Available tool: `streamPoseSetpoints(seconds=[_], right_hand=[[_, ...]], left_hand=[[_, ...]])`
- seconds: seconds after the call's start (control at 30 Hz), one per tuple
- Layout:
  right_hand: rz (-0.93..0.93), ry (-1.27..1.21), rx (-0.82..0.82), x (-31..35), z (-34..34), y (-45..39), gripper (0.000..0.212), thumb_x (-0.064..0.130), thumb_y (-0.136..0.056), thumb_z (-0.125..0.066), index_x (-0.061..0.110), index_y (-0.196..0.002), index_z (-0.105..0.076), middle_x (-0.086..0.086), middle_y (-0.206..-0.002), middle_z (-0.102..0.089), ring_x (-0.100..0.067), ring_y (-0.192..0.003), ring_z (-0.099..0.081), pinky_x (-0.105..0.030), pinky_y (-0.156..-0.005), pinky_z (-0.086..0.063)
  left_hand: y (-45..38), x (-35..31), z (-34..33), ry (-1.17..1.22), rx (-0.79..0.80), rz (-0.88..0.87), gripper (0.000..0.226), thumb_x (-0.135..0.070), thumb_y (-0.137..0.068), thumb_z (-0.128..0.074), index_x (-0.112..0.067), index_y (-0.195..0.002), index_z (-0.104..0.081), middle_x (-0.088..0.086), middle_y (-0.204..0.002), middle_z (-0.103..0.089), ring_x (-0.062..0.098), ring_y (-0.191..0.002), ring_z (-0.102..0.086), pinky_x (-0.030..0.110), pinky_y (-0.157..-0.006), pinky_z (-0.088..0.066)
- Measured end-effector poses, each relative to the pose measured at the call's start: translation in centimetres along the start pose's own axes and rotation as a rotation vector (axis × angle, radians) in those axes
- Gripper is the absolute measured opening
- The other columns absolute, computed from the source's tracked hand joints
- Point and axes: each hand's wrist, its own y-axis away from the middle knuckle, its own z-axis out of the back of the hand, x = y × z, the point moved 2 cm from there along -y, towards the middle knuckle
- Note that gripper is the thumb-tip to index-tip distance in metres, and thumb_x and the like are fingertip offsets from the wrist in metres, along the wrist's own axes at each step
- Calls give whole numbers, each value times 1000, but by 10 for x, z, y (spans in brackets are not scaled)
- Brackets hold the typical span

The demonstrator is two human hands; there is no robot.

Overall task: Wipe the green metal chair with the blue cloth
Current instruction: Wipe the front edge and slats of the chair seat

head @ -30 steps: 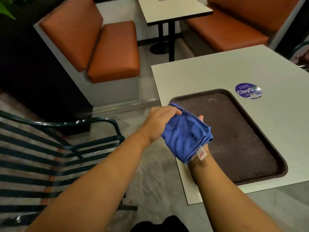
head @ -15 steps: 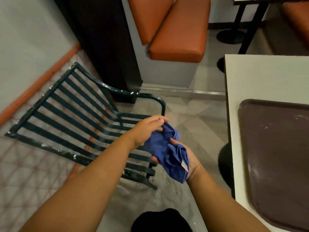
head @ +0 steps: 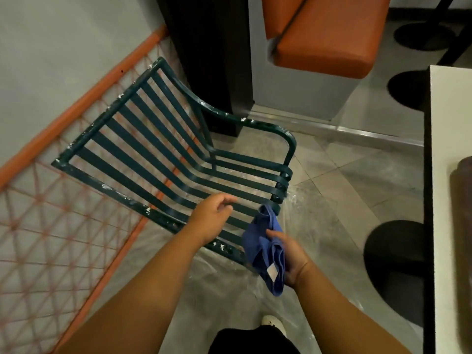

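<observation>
While the right hand (head: 293, 256) grips crumpled blue cloth (head: 265, 249), slatted green metal chair (head: 178, 159) waits

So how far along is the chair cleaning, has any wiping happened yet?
Not that the picture shows. Done: the blue cloth is picked up, bunched in the right hand. In hand: it hangs beside the front edge of the green metal chair, with the empty left hand over the seat slats. Left: all the wiping; white specks still dot the frame.
</observation>
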Motion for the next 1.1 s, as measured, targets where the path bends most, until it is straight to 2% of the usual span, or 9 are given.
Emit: streamPoseSetpoints(seconds=[0.17, 0.23, 0.33, 0.47, 0.57, 0.7, 0.9, 1.0, 1.1], right_hand=[[41, 118, -107, -51, 23, -29, 37, 18, -97, -48, 26, -132, -50, -17, -110, -70, -33, -90, -69, -40, -71, -58], [121, 205, -94, -68, 25, -44, 49, 13, -99, -42, 42, -140, -38, -5, -129, -62, -29, -108, -64, -41, -84, -56], [315, 473, -160, -90, 27, -72, 66, 7, -98, -40, 51, -143, -18, 6, -157, -22, -21, -141, -28, -44, -115, -28], [481, 907, -239, -123, 27, -104, 58, 22, -101, -41, 56, -137, -12, 11, -159, 5, -14, -146, 3, -38, -118, -5], [583, 906, -312, -143, 34, -114, 45, 40, -99, -38, 58, -136, -20, 15, -157, -7, -9, -144, -5, -34, -118, -7], [596, 666, -390, -133, 45, -125, 21, 37, -100, -34, 38, -106, -54, -8, -119, -59, -12, -105, -57, -29, -93, -46], [803, 803, -346, -146, 30, -126, 40, 46, -100, -31, 27, -129, -50, 9, -125, -49, -21, -126, -44, -46, -109, -34], [724, 657, -365, -145, 37, -127, 28, 41, -98, -33, 39, -121, -48, 4, -123, -48, -18, -122, -47, -28, -99, -42], [723, 639, -390, -142, 32, -128, 28, 37, -101, -32, 42, -117, -54, 7, -122, -48, -10, -120, -46, -26, -100, -40]], left_hand=[[1, 55, -20, -395, 65, -10, 52, -8, -85, -61, -35, -128, -50, -4, -133, -48, 14, -115, -48, 28, -93, -43], [1, 72, -31, -512, 112, -26, 65, -5, -77, -67, -34, -132, -47, -5, -135, -48, 17, -121, -46, 31, -100, -40], [-8, 96, -48, -758, 160, -47, 73, -10, -73, -71, -31, -137, -42, -4, -138, -48, 20, -127, -43, 40, -114, -26], [-23, 116, -65, -1053, 173, -152, 57, -18, -75, -69, -25, -128, -49, -2, -124, -58, 18, -118, -50, 44, -117, -1], [-28, 121, -70, -1146, 150, -241, 31, -21, -78, -66, -22, -108, -59, -2, -102, -64, 18, -98, -58, 42, -118, 1], [-36, 122, -69, -1228, 149, -293, 15, -24, -83, -61, -25, -98, -61, -4, -86, -65, 16, -86, -60, 42, -119, -1], [-43, 128, -66, -1212, 164, -321, 13, -26, -85, -59, -29, -98, -64, -5, -89, -68, 15, -86, -61, 34, -112, -22], [-43, 129, -66, -1134, 172, -263, 18, -26, -84, -62, -28, -102, -64, -3, -93, -66, 19, -86, -61, 31, -75, -46], [-45, 128, -65, -1133, 188, -257, 19, -27, -84, -63, -28, -103, -64, -2, -93, -66, 20, -85, -61, 31, -69, -47]])
